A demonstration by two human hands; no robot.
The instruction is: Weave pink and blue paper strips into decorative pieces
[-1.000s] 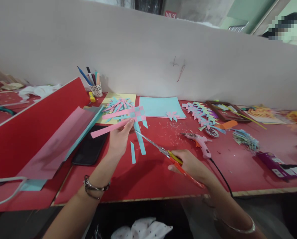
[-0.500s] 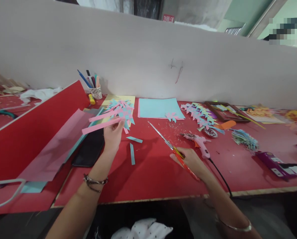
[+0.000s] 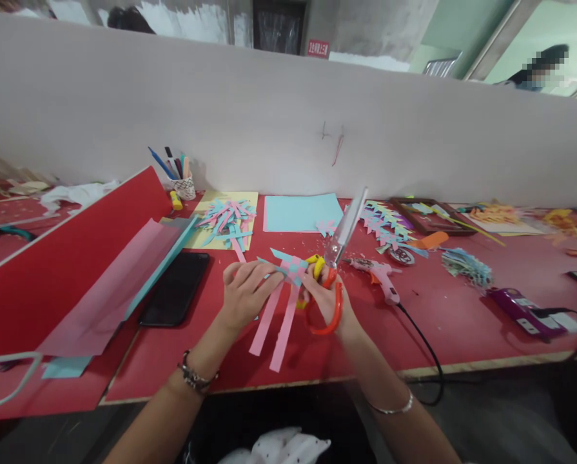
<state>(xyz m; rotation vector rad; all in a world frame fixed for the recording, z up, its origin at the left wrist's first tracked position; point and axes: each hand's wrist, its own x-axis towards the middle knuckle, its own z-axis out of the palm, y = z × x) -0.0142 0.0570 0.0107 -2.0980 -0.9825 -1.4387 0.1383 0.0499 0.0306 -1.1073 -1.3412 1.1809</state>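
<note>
Left hand (image 3: 249, 295) sits beside right hand (image 3: 325, 301), fingers (image 3: 252, 273) bent.

Single head-worn cam, pointing forward and down at the left hand (image 3: 249, 293) and right hand (image 3: 329, 299), pretty close, red table (image 3: 455, 328) below, pale partition (image 3: 220, 116) behind.

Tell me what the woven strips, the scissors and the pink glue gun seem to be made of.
Woven strips: probably matte paper; they look thin, flat and crisp-edged.
Scissors: blades look like polished metal, silvery with a sheen; the red and yellow handles look like smooth plastic.
Pink glue gun: likely moulded plastic, judging by its evenly coloured body.
</note>
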